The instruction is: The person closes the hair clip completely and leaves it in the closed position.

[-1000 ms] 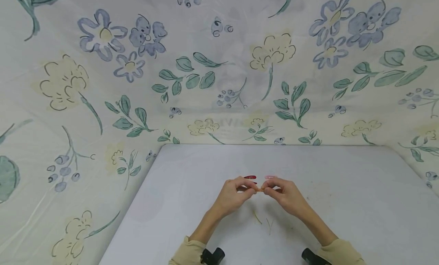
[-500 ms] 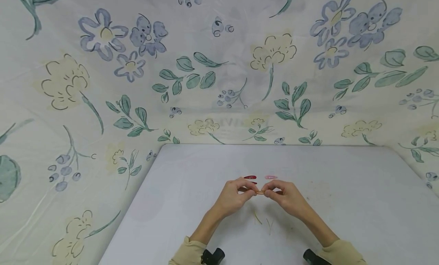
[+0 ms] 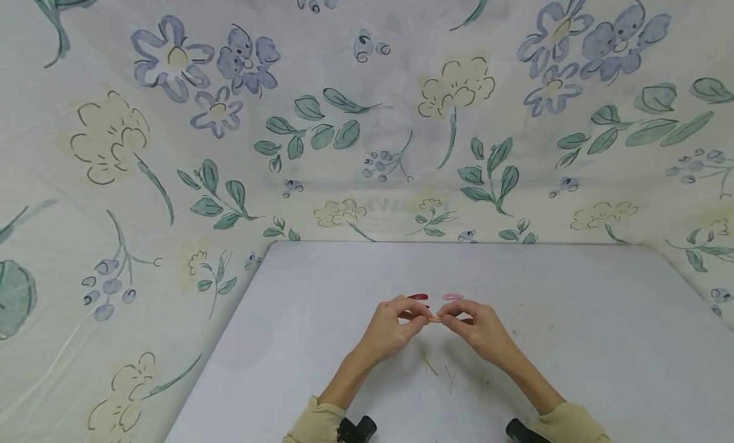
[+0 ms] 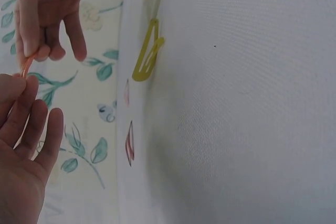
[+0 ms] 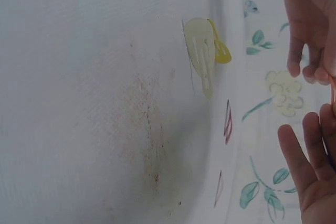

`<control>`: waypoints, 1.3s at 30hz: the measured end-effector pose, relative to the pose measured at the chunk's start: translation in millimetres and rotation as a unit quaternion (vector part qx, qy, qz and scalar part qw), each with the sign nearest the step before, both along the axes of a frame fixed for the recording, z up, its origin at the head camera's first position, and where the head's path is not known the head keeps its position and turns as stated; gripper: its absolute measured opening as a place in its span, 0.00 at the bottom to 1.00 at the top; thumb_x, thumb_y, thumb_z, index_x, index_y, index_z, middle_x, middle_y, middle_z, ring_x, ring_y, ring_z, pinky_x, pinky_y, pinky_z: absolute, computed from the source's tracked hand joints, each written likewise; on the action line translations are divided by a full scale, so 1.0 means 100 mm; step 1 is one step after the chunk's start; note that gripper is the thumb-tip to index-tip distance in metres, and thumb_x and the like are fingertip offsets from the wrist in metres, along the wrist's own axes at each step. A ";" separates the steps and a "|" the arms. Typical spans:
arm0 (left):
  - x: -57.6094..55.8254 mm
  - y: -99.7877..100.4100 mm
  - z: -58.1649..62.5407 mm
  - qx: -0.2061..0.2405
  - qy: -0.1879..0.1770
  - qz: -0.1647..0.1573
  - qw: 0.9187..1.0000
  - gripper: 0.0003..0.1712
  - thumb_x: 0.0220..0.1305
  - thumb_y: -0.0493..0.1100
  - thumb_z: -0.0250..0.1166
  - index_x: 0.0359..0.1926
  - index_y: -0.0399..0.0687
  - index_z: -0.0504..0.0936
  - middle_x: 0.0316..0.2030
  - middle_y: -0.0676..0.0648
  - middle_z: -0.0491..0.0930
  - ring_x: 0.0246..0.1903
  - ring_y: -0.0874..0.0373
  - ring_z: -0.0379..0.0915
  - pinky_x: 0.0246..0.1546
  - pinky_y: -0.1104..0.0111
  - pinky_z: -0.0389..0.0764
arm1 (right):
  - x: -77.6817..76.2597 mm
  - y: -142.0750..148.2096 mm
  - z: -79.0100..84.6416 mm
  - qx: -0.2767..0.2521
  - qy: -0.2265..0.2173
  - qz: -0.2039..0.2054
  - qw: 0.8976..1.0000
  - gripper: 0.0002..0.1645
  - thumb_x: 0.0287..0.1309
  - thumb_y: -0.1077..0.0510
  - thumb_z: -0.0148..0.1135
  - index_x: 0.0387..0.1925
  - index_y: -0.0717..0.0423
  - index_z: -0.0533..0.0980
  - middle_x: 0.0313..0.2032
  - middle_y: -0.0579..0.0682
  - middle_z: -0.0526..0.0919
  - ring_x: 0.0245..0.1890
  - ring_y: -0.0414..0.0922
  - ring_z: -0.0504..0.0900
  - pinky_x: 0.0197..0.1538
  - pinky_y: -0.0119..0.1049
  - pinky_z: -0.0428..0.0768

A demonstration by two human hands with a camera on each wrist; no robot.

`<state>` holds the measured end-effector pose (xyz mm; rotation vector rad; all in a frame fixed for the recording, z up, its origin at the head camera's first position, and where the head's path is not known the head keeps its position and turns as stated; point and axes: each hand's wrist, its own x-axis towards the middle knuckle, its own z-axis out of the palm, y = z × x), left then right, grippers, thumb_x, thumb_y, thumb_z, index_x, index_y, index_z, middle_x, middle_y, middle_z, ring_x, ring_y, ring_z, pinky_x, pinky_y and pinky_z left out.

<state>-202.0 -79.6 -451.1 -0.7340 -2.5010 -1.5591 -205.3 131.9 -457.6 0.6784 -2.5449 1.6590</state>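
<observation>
An orange snap hair clip [image 3: 436,319] is held above the table between both hands. My left hand [image 3: 390,328] pinches one end with thumb and forefinger. The other end is pinched by my right hand [image 3: 480,328]. In the left wrist view the orange clip [image 4: 26,66] spans the gap between the fingertips, which cover its ends. Beyond the hands lie a red hair clip [image 3: 418,296] and a pink one [image 3: 453,296]. Part of another red clip is hidden behind the left fingers. A yellow clip [image 4: 147,59] and a pale cream clip [image 5: 200,43] lie nearer me.
The white table [image 3: 321,277] runs back to a floral cloth [image 3: 390,111] that hangs behind it and along the left side. Small dark specks [image 5: 149,111] mark the tabletop in the right wrist view. Black cameras [image 3: 357,429] sit at both wrists.
Between the fingertips the orange clip dipped slightly and rose again, and now shows two thin strips where a single one showed a second ago. Both hands stay almost in place.
</observation>
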 end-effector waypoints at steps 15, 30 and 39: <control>-0.01 0.02 -0.03 0.007 0.011 0.011 1.000 0.07 0.61 0.33 0.66 0.39 0.45 0.86 0.36 0.50 0.83 0.38 0.58 0.78 0.43 0.55 0.82 | 0.00 -0.06 -0.04 -0.005 0.000 -0.048 0.999 0.06 0.63 0.59 0.64 0.41 0.52 0.83 0.39 0.46 0.86 0.52 0.52 0.81 0.49 0.43 0.83; -0.04 0.05 -0.04 0.010 0.031 0.036 0.999 0.05 0.60 0.36 0.69 0.38 0.43 0.87 0.35 0.49 0.82 0.36 0.58 0.78 0.41 0.56 0.83 | -0.03 -0.06 -0.02 -0.005 -0.009 -0.048 0.999 0.10 0.59 0.61 0.68 0.43 0.53 0.83 0.37 0.46 0.84 0.41 0.44 0.80 0.43 0.30 0.81; -0.06 0.06 -0.04 -0.019 0.074 0.041 0.996 0.04 0.60 0.37 0.69 0.38 0.42 0.86 0.34 0.48 0.83 0.36 0.58 0.78 0.39 0.64 0.83 | -0.04 -0.04 0.01 0.021 0.029 -0.030 0.999 0.11 0.58 0.63 0.69 0.43 0.54 0.82 0.36 0.46 0.84 0.37 0.43 0.80 0.41 0.29 0.81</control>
